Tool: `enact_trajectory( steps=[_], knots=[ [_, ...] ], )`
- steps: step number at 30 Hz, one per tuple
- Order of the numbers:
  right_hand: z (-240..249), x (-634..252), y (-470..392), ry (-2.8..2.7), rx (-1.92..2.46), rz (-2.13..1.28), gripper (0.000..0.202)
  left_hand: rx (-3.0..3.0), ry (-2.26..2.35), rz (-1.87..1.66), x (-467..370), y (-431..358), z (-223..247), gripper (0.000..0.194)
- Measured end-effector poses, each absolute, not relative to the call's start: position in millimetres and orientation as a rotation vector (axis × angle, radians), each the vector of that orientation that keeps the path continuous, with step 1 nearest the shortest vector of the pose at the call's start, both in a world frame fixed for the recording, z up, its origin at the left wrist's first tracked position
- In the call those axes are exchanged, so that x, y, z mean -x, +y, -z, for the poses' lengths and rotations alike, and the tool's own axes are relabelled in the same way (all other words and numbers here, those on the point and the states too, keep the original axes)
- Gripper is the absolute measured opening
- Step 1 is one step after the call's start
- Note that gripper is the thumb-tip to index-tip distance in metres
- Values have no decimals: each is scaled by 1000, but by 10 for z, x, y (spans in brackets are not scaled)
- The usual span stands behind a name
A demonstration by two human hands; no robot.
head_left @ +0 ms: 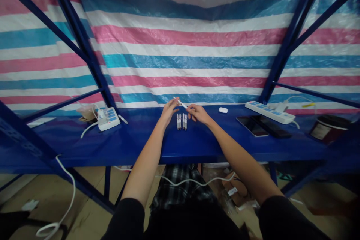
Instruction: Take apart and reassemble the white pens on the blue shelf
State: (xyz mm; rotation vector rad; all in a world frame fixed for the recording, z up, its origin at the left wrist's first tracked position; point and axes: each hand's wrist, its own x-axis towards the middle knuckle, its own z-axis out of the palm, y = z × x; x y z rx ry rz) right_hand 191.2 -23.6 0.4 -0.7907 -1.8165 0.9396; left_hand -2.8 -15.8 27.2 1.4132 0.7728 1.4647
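A white pen [181, 103] is held slanted between my two hands, above the blue table [194, 146]. My left hand [169, 109] pinches its upper left end with the fingertips. At its lower right end, my right hand [197, 113] has its thumb and fingers closed on it. Just below the hands, several white and grey pens [180, 122] lie side by side in a row on the table, pointing toward me. Some of the right fingers hang close beside the rightmost pen in the row; whether they touch it I cannot tell.
On the left are a power strip [109, 119] with plugs and a single pen [123, 119]. To the right lie a white earbud case [223, 110], two phones [254, 126], another power strip [270, 112] and a dark tub [329, 127]. Blue posts and a striped sheet [191, 60] stand behind.
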Motion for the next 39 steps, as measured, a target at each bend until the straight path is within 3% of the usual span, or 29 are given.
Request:
enact_trajectory(
  steps=[3, 8, 16, 21, 27, 31, 39],
  knots=[
    [-10, -1839, -253, -1833, 759, -1062, 44, -1044, 504, -1417, 79, -171, -333, 31],
    [-9, -1869, -227, -1778, 799, -1088, 49, -624, 309, -1503, 339, -176, -388, 44],
    [25, -1921, -205, -1794, 858, -1074, 48, -469, 334, -1406, 420, -163, -351, 52],
    [34, -1931, -198, -1818, 875, -1064, 47, -401, 420, -1416, 448, -156, -321, 46],
    [19, -1942, -225, -1842, 907, -1007, 53, -497, 566, -1367, 465, -115, -315, 48],
    [-12, -1970, -265, -1970, 1029, -796, 53, -715, 812, -1230, 418, 15, -244, 54],
    [33, -1924, -214, -2150, 1338, -452, 39, -1218, 1406, -1279, 338, 230, 51, 26]
  ],
)
